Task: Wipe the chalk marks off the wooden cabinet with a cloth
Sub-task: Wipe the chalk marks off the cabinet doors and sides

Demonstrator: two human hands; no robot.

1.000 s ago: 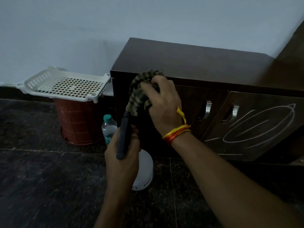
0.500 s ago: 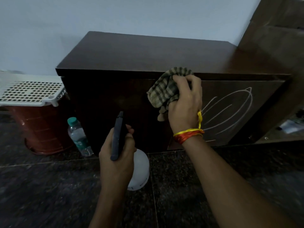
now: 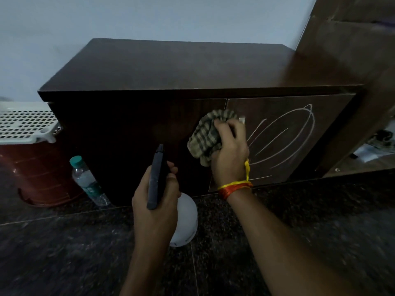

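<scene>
While bunched, cloth (image 3: 208, 136) beside chalk marks (image 3: 282, 137) (untouched)

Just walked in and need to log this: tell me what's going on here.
A person is cleaning a dark wooden cabinet. The right hand grips a bunched checked cloth against the cabinet front, near the seam between its two doors. The left hand holds a spray bottle by its black trigger head. The chalk marks on the right door are not yet wiped. A water bottle stands on the floor beside the cabinet.
</scene>
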